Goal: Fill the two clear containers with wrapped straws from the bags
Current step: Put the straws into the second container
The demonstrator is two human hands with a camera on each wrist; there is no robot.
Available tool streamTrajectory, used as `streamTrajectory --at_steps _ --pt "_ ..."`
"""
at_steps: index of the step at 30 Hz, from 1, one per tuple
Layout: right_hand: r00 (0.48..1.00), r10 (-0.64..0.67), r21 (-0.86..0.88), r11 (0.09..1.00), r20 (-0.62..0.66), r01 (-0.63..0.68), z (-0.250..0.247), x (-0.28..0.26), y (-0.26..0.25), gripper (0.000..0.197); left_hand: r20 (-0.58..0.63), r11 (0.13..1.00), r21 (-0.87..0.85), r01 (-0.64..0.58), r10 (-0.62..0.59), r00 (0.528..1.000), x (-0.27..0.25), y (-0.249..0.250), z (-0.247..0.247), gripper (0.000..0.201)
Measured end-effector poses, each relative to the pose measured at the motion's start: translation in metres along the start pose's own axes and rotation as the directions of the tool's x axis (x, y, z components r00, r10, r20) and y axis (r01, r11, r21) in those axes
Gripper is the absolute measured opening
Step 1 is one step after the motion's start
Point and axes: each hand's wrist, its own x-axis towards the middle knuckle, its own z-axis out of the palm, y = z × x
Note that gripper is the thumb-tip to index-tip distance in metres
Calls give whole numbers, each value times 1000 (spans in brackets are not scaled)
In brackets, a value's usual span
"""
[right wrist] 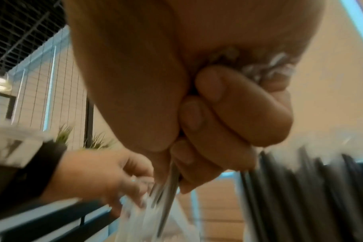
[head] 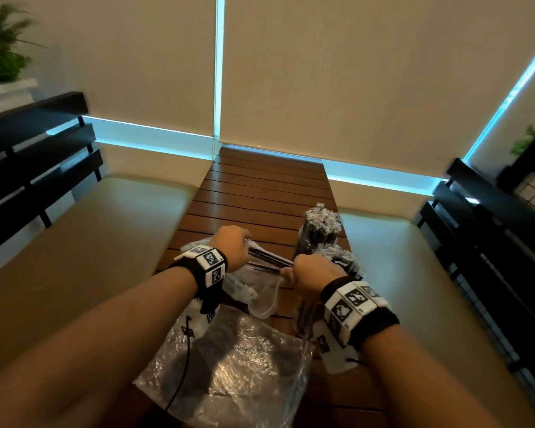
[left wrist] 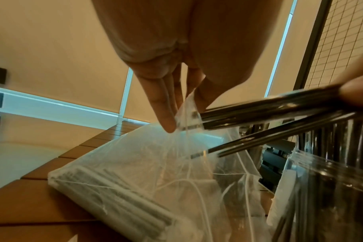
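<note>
My right hand (head: 306,271) grips one end of a small bundle of dark wrapped straws (head: 269,260), its fingers curled round them (right wrist: 205,147). The bundle runs leftwards to my left hand (head: 233,247). There, thumb and fingers (left wrist: 166,114) pinch the thin plastic of a clear bag (left wrist: 145,172) at the straws' (left wrist: 269,106) tips. That bag lies on the table under both hands and holds more straws. Two clear containers stand right of my right hand, a far one (head: 320,231) and a near one (head: 345,262). Both are packed with upright straws.
The narrow slatted wooden table (head: 260,186) runs away from me between two beige cushioned benches (head: 83,257). A crinkled, flattened plastic bag (head: 235,359) lies at the near end. Dark slatted backrests (head: 37,156) flank the benches.
</note>
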Motion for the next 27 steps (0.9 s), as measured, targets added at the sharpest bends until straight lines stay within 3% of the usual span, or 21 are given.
streamTrajectory --at_steps 4,7,9,11,12,13,15,17,18,24,25,27 --pt "999 -40 36 999 -18 41 -27 -40 32 43 84 996 78 48 -55 995 -5 4 -1 34" --pt "990 -46 139 988 -132 64 -46 -64 40 37 130 992 73 106 -115 985 -9 12 -4 56" --pt "966 -53 182 978 -254 102 -50 -69 39 36 106 993 7 121 -121 987 -13 24 -8 77" --pt "922 -54 243 957 -382 157 -42 -66 34 33 70 978 -196 67 -54 996 -21 45 -16 77" --pt "896 -38 277 945 -442 176 -36 -64 32 31 84 928 -372 18 15 996 -26 58 -22 71" --pt "873 -17 305 934 -487 189 -29 -60 29 30 109 822 -569 -24 104 989 -33 71 -30 63" --pt "837 -4 346 910 -547 230 -12 -51 22 32 115 536 -844 -28 231 966 -46 94 -46 44" --pt "807 -25 401 859 -590 319 2 -44 12 32 101 318 -948 26 220 970 -58 111 -57 28" --pt "795 -45 413 836 -605 362 6 -40 8 32 99 264 -963 51 174 980 -61 117 -59 23" --pt "789 -227 330 817 -571 473 2 -36 -6 32 32 254 -965 68 -142 989 -54 124 -55 36" --pt "796 -266 289 831 -544 475 0 -37 -4 28 2 288 -956 49 -164 986 -53 124 -54 34" --pt "814 -283 239 861 -507 448 -8 -40 4 19 -125 461 -887 -43 -150 981 -50 123 -55 36"
